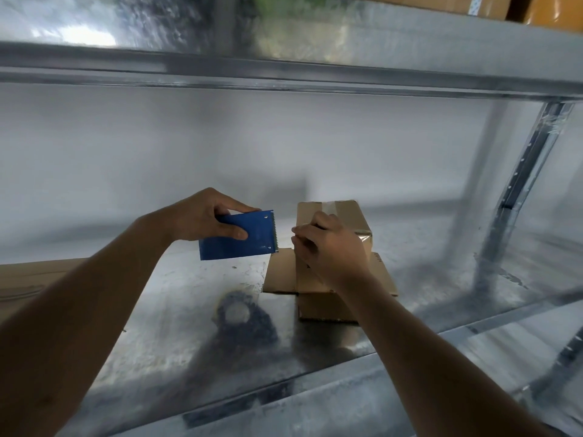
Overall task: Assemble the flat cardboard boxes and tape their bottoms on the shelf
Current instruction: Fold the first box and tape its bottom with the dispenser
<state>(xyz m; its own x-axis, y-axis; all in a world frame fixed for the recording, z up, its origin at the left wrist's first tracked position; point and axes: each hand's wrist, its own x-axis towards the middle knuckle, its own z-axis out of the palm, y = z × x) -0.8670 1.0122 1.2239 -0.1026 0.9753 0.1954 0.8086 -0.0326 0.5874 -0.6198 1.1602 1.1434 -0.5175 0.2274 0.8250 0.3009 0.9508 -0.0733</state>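
I see the box (334, 222) standing bottom-up on the shelf (176, 313), right of centre, with its lower flaps (280, 272) splayed flat on the metal around it. A strip of clear tape (328, 207) runs across its upper face and shines down the right side. My right hand (328, 247) is on the near left edge of the box, fingers curled in a pinching grip right at that edge; the frame is too blurred for me to tell whether they hold the tape end or only press the cardboard. My left hand (205, 216) is just left of the box, apart from it, its grip clenched round a blue tape cutter (239, 236), thumb on the face and fingers over the top. The cutter's toothed edge points toward the right hand, near it; I cannot tell if tape bridges the gap. Below the cutter, a dark round shape (243, 316) with a pale centre shows on the shelf surface; it may be a reflection. Flat cardboard (28, 279) lies at the shelf's left end. An upper shelf (284, 70) crosses overhead, carrying brown boxes (473, 4) at top right. An upright post (520, 190) stands at right.
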